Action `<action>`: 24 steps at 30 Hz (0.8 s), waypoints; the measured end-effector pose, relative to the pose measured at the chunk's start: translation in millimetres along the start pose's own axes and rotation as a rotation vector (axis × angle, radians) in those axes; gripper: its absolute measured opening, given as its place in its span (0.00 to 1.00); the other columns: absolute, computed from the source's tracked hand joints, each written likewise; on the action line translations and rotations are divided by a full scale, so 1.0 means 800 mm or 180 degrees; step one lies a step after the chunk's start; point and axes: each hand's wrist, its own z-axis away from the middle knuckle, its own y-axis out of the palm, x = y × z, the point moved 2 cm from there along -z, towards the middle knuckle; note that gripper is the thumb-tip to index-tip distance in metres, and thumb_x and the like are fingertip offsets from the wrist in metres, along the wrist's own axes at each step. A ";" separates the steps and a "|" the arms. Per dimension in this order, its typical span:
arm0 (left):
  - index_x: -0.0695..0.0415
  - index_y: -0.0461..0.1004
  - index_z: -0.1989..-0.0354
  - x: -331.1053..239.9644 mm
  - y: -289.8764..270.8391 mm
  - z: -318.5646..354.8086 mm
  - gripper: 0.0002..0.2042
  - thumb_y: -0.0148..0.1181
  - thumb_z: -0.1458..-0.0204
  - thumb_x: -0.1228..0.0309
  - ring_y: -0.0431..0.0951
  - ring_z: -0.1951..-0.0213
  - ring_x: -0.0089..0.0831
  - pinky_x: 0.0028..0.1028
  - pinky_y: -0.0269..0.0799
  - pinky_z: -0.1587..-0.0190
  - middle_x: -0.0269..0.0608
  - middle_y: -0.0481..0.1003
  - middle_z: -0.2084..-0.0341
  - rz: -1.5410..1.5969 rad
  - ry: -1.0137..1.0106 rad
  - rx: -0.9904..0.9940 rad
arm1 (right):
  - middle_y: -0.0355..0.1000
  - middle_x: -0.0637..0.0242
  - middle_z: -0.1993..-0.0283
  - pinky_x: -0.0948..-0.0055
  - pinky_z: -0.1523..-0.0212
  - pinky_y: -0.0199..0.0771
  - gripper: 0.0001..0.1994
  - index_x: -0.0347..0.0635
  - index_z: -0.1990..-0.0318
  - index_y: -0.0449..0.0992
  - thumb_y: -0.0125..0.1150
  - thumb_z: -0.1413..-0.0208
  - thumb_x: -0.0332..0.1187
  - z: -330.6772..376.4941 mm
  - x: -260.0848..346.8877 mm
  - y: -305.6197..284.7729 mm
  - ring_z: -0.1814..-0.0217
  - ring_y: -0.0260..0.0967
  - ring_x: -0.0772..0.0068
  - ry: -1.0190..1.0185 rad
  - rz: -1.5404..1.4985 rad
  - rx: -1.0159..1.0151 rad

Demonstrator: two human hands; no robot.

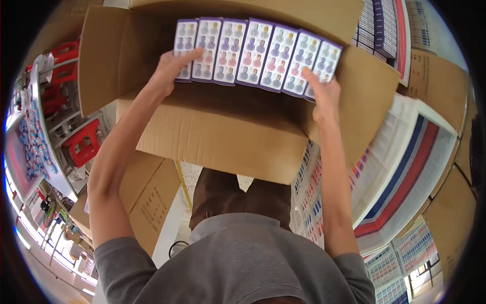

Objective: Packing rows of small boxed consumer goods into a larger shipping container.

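A row of several slim purple-edged boxes (249,53), printed with small bottle pictures, spans the mouth of an open cardboard carton (217,137). My left hand (171,68) grips the row's left end, its thumb lying over the front of the boxes. At the right end my right hand (324,91) presses its thumb on the last boxes, fingers mostly hidden behind. The row bows slightly, squeezed between both hands. Below the row the carton's interior is dark, and its bottom cannot be made out.
Carton flaps (104,61) stand spread on all sides. To the right are a white bin with blue and red stripes (405,177) and stacked cartons (438,91). More purple boxes (377,30) sit at upper right. Red stools (83,142) and a table with small wrapped items (38,147) are left.
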 end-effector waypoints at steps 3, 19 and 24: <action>0.66 0.71 0.61 0.227 -0.089 -0.149 0.25 0.66 0.61 0.58 0.75 0.64 0.28 0.24 0.69 0.60 0.44 0.75 0.66 0.0205 -0.0416 0.0302 | 0.70 0.63 0.57 0.73 0.52 0.62 0.25 0.34 0.55 0.68 0.69 0.61 0.33 -0.052 -0.252 0.103 0.57 0.66 0.73 0.0304 0.0360 -0.0123; 0.67 0.59 0.45 0.396 -0.264 -0.330 0.47 0.64 0.69 0.42 0.51 0.39 0.46 0.45 0.41 0.39 0.58 0.57 0.44 -0.0331 -0.0684 0.0790 | 0.67 0.63 0.52 0.69 0.45 0.55 0.32 0.36 0.49 0.65 0.71 0.63 0.38 -0.150 -0.461 0.292 0.48 0.61 0.69 0.0779 0.1030 -0.0111; 0.69 0.57 0.45 0.397 -0.327 -0.345 0.49 0.63 0.69 0.40 0.51 0.40 0.48 0.45 0.42 0.39 0.60 0.56 0.44 -0.0291 -0.1357 0.0888 | 0.66 0.64 0.51 0.72 0.47 0.58 0.29 0.35 0.49 0.64 0.68 0.60 0.35 -0.144 -0.413 0.351 0.49 0.62 0.70 0.1634 0.1173 -0.0032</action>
